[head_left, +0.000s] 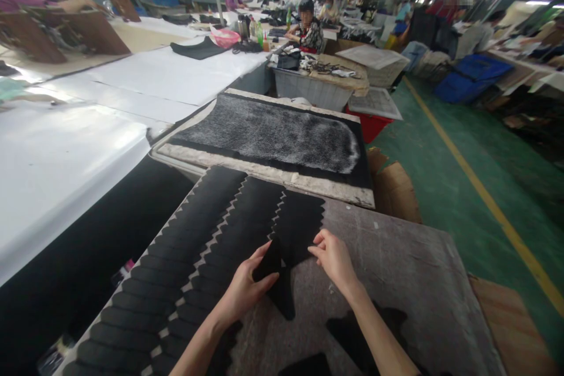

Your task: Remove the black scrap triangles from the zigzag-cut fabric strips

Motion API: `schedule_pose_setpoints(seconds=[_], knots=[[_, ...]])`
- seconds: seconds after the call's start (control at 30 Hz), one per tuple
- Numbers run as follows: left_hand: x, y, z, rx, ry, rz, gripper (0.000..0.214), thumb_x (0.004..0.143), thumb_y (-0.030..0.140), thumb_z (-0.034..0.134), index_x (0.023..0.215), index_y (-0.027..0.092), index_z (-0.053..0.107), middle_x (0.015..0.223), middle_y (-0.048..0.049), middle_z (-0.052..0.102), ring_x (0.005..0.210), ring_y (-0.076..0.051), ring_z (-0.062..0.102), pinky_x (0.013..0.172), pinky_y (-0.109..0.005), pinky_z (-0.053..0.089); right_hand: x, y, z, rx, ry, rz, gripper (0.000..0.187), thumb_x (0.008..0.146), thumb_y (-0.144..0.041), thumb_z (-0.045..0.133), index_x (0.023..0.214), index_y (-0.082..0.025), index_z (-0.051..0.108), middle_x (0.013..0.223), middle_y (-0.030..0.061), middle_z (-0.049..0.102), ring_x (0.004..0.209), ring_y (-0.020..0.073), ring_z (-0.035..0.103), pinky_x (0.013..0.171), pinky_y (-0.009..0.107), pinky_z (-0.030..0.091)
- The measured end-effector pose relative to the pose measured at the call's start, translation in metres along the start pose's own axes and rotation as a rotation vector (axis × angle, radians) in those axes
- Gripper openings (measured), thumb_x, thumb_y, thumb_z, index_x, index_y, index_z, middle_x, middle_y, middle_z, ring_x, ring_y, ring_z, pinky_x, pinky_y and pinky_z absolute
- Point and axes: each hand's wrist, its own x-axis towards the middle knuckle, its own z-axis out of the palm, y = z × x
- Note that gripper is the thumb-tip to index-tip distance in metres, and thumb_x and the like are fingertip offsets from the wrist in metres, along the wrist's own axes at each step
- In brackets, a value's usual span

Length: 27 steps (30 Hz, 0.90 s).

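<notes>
My left hand (249, 282) is closed around a small stack of black fabric pieces (282, 294), whose pointed ends hang below the fingers. My right hand (332, 255) has its thumb and fingers pinched together at the right edge of a short row of black pieces (302, 220). Whatever those fingertips may hold is too small to make out. Overlapping black pieces lie in long rows (154, 273) on the grey-brown board (405, 270), their ends forming scalloped edges. More loose black pieces (370, 329) lie by my right forearm.
Beyond the board lies a panel with black, white-dusted fabric (273, 129). White-covered tables (176, 76) stretch to the left. Grey bins (308, 88) and a red bin (370, 123) stand ahead. A green floor with a yellow line (476, 170) runs right. Other people sit farther back.
</notes>
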Motion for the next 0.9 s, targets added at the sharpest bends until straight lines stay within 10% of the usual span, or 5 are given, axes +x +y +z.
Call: schedule_pose_setpoints(seconds=[0.67, 0.9], knots=[[0.003, -0.007, -0.001, 0.084, -0.037, -0.049, 0.056, 0.076, 0.032, 0.064, 0.130, 0.020, 0.055, 0.107, -0.0072, 0.075, 0.103, -0.028, 0.068, 0.089, -0.042, 0.060, 0.003, -0.004, -0.003, -0.170, 0.000, 0.037, 0.012, 0.071, -0.027, 0.062, 0.077, -0.024, 0.052, 0.061, -0.0061, 0.064, 0.057, 0.0090, 0.058, 0.059, 0.023, 0.031], [0.006, -0.020, -0.002, 0.180, 0.000, 0.018, 0.056, 0.071, 0.035, 0.067, 0.125, 0.021, 0.060, 0.130, -0.0077, 0.066, 0.120, -0.032, 0.060, 0.110, -0.047, 0.045, 0.001, -0.004, -0.004, -0.265, 0.096, 0.059, 0.013, 0.067, -0.023, 0.065, 0.077, -0.025, 0.057, 0.068, -0.0040, 0.069, 0.066, 0.0113, 0.064, 0.058, 0.023, 0.031]])
